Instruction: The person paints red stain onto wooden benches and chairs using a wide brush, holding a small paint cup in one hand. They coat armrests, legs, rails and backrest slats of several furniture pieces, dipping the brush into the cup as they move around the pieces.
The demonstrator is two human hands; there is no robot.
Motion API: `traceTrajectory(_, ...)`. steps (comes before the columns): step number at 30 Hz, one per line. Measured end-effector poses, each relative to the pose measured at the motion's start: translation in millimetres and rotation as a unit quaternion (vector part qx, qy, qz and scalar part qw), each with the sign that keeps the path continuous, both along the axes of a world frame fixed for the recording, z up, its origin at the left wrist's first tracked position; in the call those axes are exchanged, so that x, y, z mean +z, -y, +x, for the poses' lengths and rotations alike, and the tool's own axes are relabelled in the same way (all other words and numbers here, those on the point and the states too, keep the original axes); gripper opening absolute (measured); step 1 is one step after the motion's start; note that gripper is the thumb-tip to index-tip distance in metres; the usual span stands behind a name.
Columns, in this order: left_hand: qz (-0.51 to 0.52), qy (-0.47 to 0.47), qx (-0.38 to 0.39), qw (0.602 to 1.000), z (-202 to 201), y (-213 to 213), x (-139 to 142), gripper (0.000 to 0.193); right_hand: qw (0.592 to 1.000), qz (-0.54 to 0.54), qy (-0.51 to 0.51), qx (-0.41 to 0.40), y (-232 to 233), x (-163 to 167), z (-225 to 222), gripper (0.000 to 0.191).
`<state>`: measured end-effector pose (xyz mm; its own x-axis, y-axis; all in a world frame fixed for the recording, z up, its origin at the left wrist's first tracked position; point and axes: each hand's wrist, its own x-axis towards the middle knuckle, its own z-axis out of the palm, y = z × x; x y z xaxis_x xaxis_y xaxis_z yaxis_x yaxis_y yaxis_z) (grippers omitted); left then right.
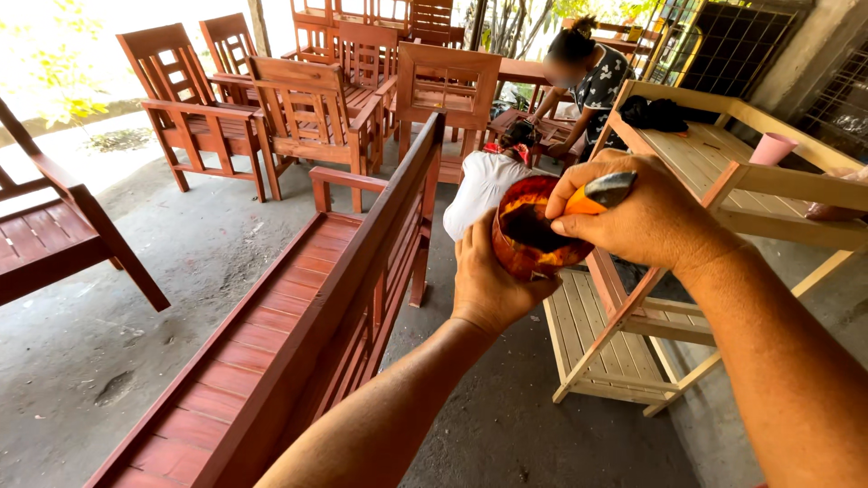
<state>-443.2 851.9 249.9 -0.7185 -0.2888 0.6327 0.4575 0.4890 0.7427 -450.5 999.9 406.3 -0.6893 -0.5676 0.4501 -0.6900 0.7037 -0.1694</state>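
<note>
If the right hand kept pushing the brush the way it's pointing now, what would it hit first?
The right hand points its brush down and left into the stained cup that the left hand holds. It would likely meet the dark stain inside, then the cup's wall.

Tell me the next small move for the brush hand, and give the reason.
Probably lift the brush out, wiping it on the rim of the stain-smeared cup. The right hand has its bristles down in the dark liquid, while the left hand cradles the cup from below. The red-brown bench stands just left of them.
</note>
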Motion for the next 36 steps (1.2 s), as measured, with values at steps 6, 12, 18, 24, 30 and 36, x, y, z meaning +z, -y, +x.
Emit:
traceTrajectory(6,-0.012,0.08,-0.049,0.996,-17.7,-17.4,-17.2,0.115,0.997,0.021,0.043,-0.068,-13.9,-31.5,-19.4,0.025)
traceTrajectory(12,0.02,0.073,-0.062,0.995,-24.6,-21.9,-15.1,0.114,0.998,-0.029,0.053,0.005,-23.9,-34.8,-34.9,0.025)
traceTrajectory(18,0.002,0.074,-0.046,0.996,-20.8,2.7,-5.1,0.111,0.997,-0.063,0.037,0.01,-3.7,-38.2,-31.6,0.025)
traceTrajectory(24,-0.017,0.051,-0.022,0.998,-9.5,39.1,0.1,0.11,0.997,-0.067,-0.004,0.039,30.3,-40.6,-23.9,0.024)
traceTrajectory(30,-0.031,0.059,-0.016,0.998,-3.4,50.5,-3.6,0.118,0.999,-0.018,-0.047,0.014,45.7,-47.8,-21.3,0.03)
traceTrajectory(36,-0.031,0.075,-0.005,0.997,-2.3,54.4,-9.1,0.118,1.0,-0.001,-0.03,-0.004,57.5,-49.1,-27.5,0.03)
